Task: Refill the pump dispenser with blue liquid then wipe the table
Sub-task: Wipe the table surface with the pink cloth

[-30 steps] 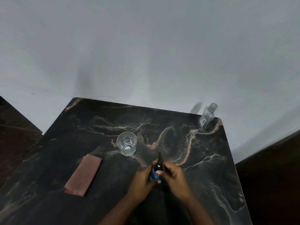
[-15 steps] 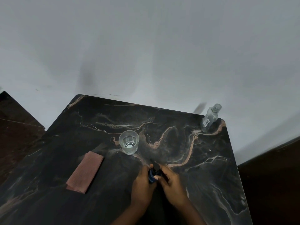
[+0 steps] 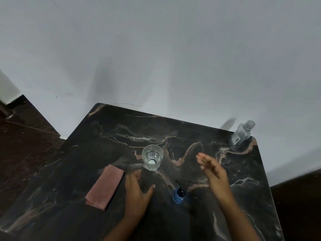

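Observation:
The small pump dispenser (image 3: 179,194), blue with a black pump head, stands upright on the dark marble table (image 3: 191,136) between my two hands. My left hand (image 3: 137,190) hovers open to its left, fingers spread, beside the folded pink cloth (image 3: 105,186). My right hand (image 3: 212,171) is open and raised to the right of the dispenser, fingers pointing away from me. Neither hand touches anything. A clear glass (image 3: 152,157) with a little clear liquid stands beyond my left hand.
A clear plastic bottle (image 3: 242,134) with a cap stands at the table's far right corner, near the edge. A pale wall rises behind the table. Dark floor lies to the left and right of the table.
Both hands have let go of the dispenser and moved apart, the left toward the cloth, the right up and to the right. The dispenser now stands alone.

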### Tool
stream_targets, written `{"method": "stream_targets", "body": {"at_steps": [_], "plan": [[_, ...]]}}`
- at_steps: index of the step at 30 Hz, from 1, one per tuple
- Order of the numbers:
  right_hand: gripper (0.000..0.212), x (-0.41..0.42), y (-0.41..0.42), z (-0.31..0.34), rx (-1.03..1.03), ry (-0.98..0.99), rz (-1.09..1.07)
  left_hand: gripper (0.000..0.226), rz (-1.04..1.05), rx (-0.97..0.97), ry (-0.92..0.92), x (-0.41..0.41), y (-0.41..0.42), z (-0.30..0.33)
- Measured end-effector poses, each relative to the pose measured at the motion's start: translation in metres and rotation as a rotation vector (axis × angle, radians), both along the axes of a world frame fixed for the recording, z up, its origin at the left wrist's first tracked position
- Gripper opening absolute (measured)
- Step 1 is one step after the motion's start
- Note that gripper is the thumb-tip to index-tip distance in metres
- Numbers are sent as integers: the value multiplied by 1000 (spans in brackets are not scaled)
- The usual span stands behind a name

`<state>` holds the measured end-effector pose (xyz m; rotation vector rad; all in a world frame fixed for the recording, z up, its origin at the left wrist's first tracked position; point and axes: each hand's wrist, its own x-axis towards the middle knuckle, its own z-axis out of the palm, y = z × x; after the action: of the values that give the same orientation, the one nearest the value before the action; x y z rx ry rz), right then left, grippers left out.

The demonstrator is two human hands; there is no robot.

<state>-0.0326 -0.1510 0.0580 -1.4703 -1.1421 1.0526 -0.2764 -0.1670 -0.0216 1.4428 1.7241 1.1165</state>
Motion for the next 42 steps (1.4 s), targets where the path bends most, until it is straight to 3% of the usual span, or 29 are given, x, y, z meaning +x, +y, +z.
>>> {"method": "stream_targets", "body": {"at_steps": [3,7,9,14,17,22,28,35,42], "plan": [[43,-17,53,29,-168,-186,254,90,-31,-17,17,-10,47,22],[90,-73,103,41,-350,-577,670,116,-179,-133,21,-9,85,32],[101,-98,117,41,-398,-790,791,122,-218,-179,21,-7,93,26],[90,-127,130,25,-519,-1081,857,108,-254,-205,-35,2,97,1],[83,-130,133,19,-491,-1098,807,102,-240,-190,-46,2,96,-5],[81,-148,145,24,-370,-965,711,75,-136,-76,-48,-10,113,12],[88,-187,214,24,-177,-892,550,78,-99,18,42,-50,192,44],[94,-225,305,-15,-139,-803,524,58,-72,57,17,-94,287,18],[93,-242,347,-42,-123,-877,550,74,-57,21,44,-111,323,-2]]}}
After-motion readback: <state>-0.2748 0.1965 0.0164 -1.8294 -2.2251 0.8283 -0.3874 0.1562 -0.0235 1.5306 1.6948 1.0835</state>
